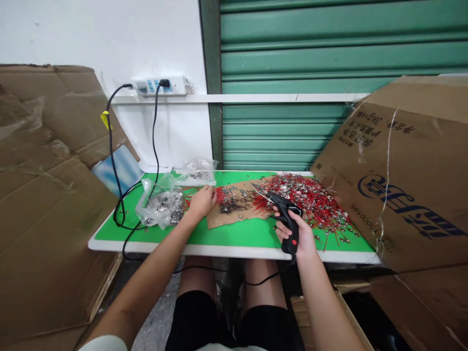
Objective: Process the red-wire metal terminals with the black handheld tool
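Observation:
My right hand [294, 231] is wrapped round the grip of a black soldering gun [283, 204] with a red button and a long pointed metal tip. The tip points up and left over a piece of cardboard [223, 222] with dark scorch marks. At the cardboard's left end is my left hand [203, 201], fingers closed beside a row of red wires [223, 195] with small metal parts. What those fingers pinch is hidden. To the right lies a large heap of red wires with shiny metal ends [307, 197].
A clear plastic bag of small metal parts [164, 204] lies left on the green tabletop [197, 239], with another bag [199, 170] behind. Black cords run to a power strip [161, 86]. Big cardboard boxes flank the table at left [44, 204] and right [405, 170].

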